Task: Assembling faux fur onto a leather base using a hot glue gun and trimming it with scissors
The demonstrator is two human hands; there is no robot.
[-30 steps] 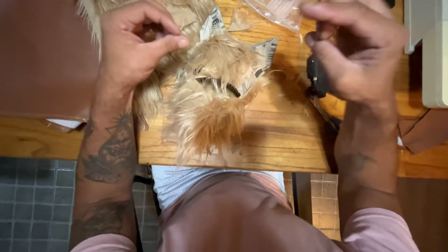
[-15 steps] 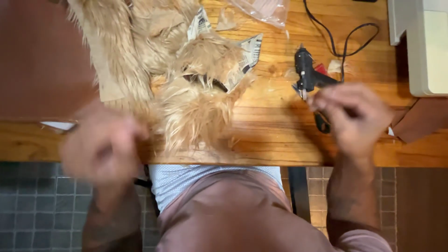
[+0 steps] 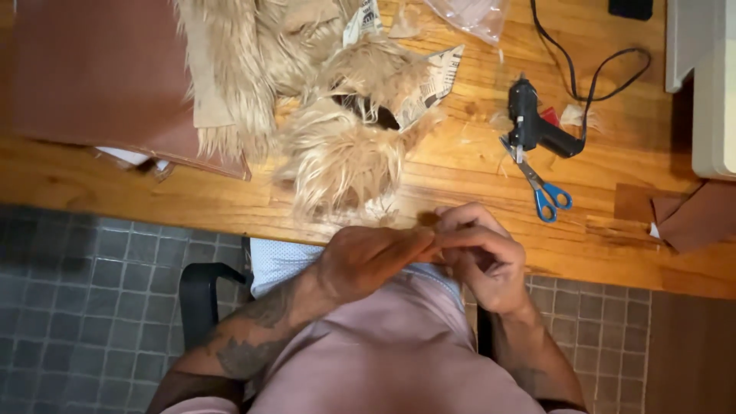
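My left hand [image 3: 372, 259] and my right hand [image 3: 483, 257] meet over my lap, just in front of the wooden table's front edge [image 3: 230, 207]. The left fingertips are pinched together and press against the curled fingers of the right hand. Nothing shows between the fingers. A tuft of long tan fur with printed paper inside [image 3: 341, 149] lies on the table just beyond the hands, untouched. A black glue gun [image 3: 537, 126] with its cord and blue-handled scissors [image 3: 546, 193] lie to the right of it, beyond my right hand.
A brown sheet of material [image 3: 92, 77] covers the table's left. A clear plastic bag [image 3: 475, 14] lies at the back. A white machine [image 3: 709, 84] and brown scraps [image 3: 698, 218] sit at the right. A black chair arm [image 3: 203, 287] and grey floor tiles [image 3: 77, 307] are below.
Both hands have left the fur and the glue gun and drawn back towards my body. They now touch each other at the table's front edge. The glue gun lies on the table.
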